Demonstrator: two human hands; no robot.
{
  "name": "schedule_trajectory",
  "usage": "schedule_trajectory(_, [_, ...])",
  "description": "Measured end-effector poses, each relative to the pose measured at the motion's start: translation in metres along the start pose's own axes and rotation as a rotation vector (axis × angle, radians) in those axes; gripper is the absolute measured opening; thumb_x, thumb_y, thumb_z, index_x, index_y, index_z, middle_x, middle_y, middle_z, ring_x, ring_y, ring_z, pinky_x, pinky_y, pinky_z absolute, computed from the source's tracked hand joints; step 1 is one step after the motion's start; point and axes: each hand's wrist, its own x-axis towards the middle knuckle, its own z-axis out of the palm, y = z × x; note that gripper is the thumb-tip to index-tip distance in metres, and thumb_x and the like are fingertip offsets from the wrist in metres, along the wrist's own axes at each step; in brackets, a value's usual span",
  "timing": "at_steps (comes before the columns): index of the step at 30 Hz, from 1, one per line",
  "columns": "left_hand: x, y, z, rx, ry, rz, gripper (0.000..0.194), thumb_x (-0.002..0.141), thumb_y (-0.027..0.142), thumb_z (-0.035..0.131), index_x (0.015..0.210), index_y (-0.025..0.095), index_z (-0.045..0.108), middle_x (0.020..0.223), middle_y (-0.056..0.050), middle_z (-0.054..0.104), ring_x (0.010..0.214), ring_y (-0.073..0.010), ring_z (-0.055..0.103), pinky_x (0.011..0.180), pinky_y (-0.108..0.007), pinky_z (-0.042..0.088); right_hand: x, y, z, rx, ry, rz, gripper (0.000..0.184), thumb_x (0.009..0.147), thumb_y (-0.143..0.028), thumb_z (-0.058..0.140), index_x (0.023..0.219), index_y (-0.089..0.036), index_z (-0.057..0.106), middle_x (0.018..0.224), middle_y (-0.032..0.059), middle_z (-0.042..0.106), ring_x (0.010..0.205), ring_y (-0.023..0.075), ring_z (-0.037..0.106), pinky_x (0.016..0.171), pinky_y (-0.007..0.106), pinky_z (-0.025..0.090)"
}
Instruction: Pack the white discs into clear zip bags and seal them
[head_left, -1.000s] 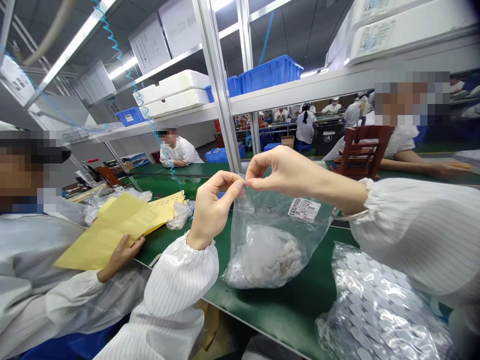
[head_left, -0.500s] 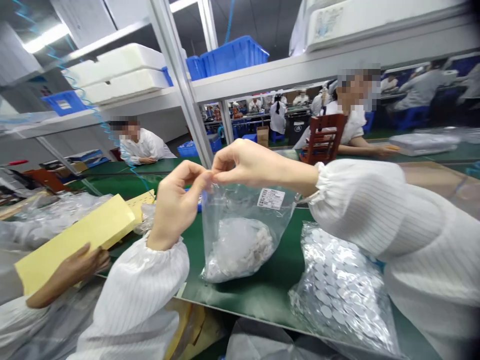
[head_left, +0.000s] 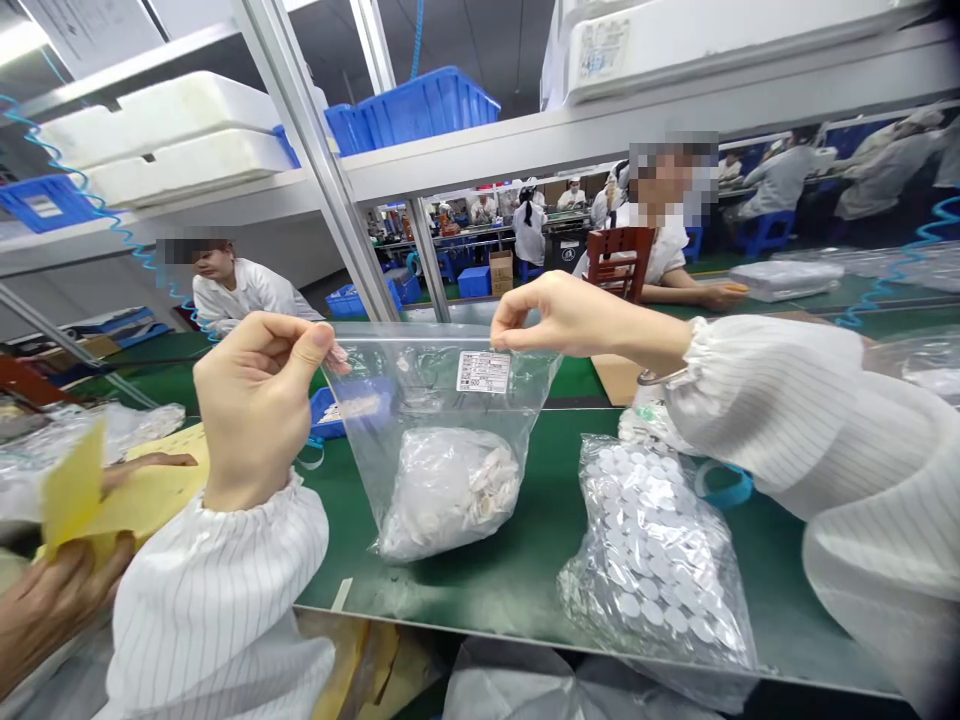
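My left hand (head_left: 259,400) pinches the top left corner of a clear plastic bag (head_left: 439,430). My right hand (head_left: 566,318) pinches the bag's top right corner, so the top edge is stretched flat between them. The bag hangs upright over the green table (head_left: 525,580), its bottom resting on it. It carries a white label (head_left: 483,371) near the top and holds a lump of small white parts (head_left: 450,485) in an inner bag.
A second clear bag full of small white discs (head_left: 652,555) lies right of it. A co-worker's hands hold yellow sheets (head_left: 112,495) at the left. A blue tray (head_left: 330,412) sits behind the bag. A metal post (head_left: 330,190) and shelves with blue bins rise ahead; other people sit beyond.
My hands have moved apart along the bag's top edge, from pinching together at one point to holding its two corners. The view has swung right.
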Motion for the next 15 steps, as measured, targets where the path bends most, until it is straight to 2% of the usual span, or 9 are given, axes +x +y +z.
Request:
schedule_trajectory(5, [0.007, -0.004, -0.003, 0.044, 0.073, 0.037, 0.01, 0.075, 0.02, 0.069, 0.069, 0.014, 0.063, 0.057, 0.003, 0.063, 0.052, -0.0094, 0.059, 0.054, -0.02, 0.048, -0.021, 0.025, -0.008, 0.0, 0.032, 0.067, 0.022, 0.08, -0.037, 0.059, 0.078, -0.017, 0.068, 0.08, 0.0023, 0.07, 0.069, 0.0138, 0.06, 0.065, 0.028, 0.044])
schedule_trajectory(9, [0.011, -0.017, -0.011, -0.006, 0.118, 0.016, 0.01, 0.076, 0.018, 0.068, 0.07, 0.013, 0.061, 0.058, 0.002, 0.064, 0.052, -0.0091, 0.06, 0.057, -0.02, 0.05, -0.043, 0.05, -0.014, -0.053, 0.058, 0.149, 0.028, 0.08, -0.043, 0.057, 0.077, -0.018, 0.068, 0.076, 0.0029, 0.069, 0.066, 0.0149, 0.059, 0.062, 0.029, 0.043])
schedule_trajectory(13, [0.016, -0.034, -0.011, -0.167, 0.213, -0.166, 0.014, 0.081, 0.021, 0.063, 0.073, 0.014, 0.054, 0.061, 0.0, 0.064, 0.053, -0.016, 0.064, 0.055, -0.032, 0.056, -0.068, 0.077, -0.008, -0.03, 0.15, 0.294, 0.033, 0.08, -0.049, 0.057, 0.077, -0.018, 0.068, 0.08, 0.0053, 0.071, 0.074, 0.0189, 0.063, 0.068, 0.031, 0.045])
schedule_trajectory(15, [0.021, -0.039, -0.003, -0.192, 0.208, -0.264, 0.016, 0.085, 0.022, 0.06, 0.075, 0.014, 0.05, 0.062, 0.0, 0.064, 0.055, -0.0188, 0.067, 0.058, -0.04, 0.058, -0.077, 0.083, 0.004, 0.052, 0.2, 0.353, 0.034, 0.079, -0.051, 0.058, 0.079, -0.019, 0.068, 0.085, 0.0052, 0.072, 0.079, 0.0201, 0.064, 0.071, 0.031, 0.046])
